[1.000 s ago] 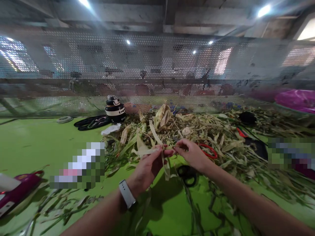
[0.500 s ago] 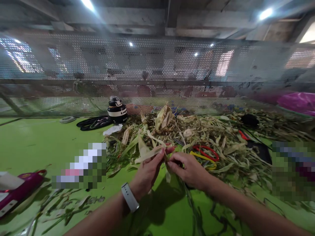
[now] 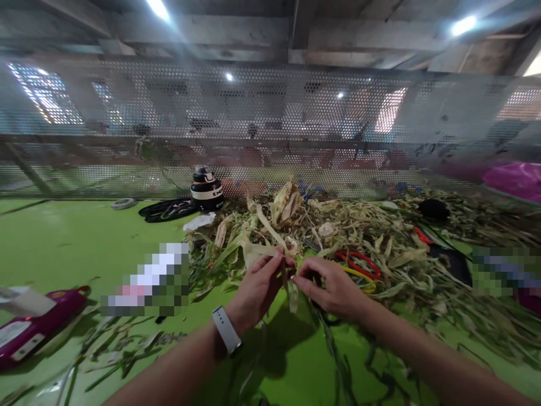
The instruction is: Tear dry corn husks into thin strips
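My left hand (image 3: 260,285), with a pale watch band (image 3: 227,330) at the wrist, pinches pale strips of corn husk (image 3: 268,223) between thumb and fingers. One strip rises from the pinch towards the pile and another hangs below it. Close on the right, my right hand (image 3: 332,285) has its fingers curled and its thumb near the index finger, beside the hanging strip. Whatever lies between those fingertips is too small to make out. Behind both hands spreads a heap of dry corn husks (image 3: 380,225). Red-handled scissors (image 3: 359,265) lie on it by my right hand, next to a yellow handle (image 3: 359,277).
A black bottle (image 3: 207,189) stands at the back of the green table (image 3: 105,231), beside a coiled black cord (image 3: 167,210). At the left lies a magenta device (image 3: 38,327). A perforated metal screen (image 3: 262,118) closes off the back. Husk scraps litter the front.
The view has shifted slightly, so things sit a little further right. Between my hands the husk strips have changed shape, and one now stands up more. My right fingertips are slightly farther from the left ones.
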A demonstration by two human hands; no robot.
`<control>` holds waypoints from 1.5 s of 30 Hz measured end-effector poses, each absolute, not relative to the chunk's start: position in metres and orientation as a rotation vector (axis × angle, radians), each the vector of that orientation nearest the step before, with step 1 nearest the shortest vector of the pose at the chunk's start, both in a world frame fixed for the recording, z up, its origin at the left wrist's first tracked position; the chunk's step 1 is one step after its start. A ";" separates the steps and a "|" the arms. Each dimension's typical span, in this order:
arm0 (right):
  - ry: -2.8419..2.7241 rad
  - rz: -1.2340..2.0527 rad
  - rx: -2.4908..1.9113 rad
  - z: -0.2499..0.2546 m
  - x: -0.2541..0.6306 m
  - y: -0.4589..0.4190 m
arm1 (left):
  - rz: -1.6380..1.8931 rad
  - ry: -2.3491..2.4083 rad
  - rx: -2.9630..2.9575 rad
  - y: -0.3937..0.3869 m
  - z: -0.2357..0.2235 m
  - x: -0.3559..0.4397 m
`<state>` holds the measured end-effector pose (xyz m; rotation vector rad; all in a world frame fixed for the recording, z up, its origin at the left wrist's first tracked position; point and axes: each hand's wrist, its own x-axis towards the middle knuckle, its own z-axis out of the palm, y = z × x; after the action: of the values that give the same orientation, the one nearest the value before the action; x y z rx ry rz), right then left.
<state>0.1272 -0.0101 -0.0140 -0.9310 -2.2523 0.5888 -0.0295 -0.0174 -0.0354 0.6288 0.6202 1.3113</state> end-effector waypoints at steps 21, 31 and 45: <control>-2.304 0.078 -0.949 -0.021 0.128 -0.005 | 1.213 1.046 1.096 -0.025 -0.034 -0.026; -2.443 0.001 -0.830 -0.026 0.122 -0.013 | 1.394 0.987 0.889 -0.025 -0.049 -0.017; -2.342 0.371 -1.033 -0.021 0.123 -0.012 | 1.347 0.897 0.829 -0.024 -0.045 -0.021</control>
<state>0.1232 -0.0117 -0.0211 -1.0330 -2.3421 0.3711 -0.0211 -0.0237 -0.0451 0.8290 0.8969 1.3468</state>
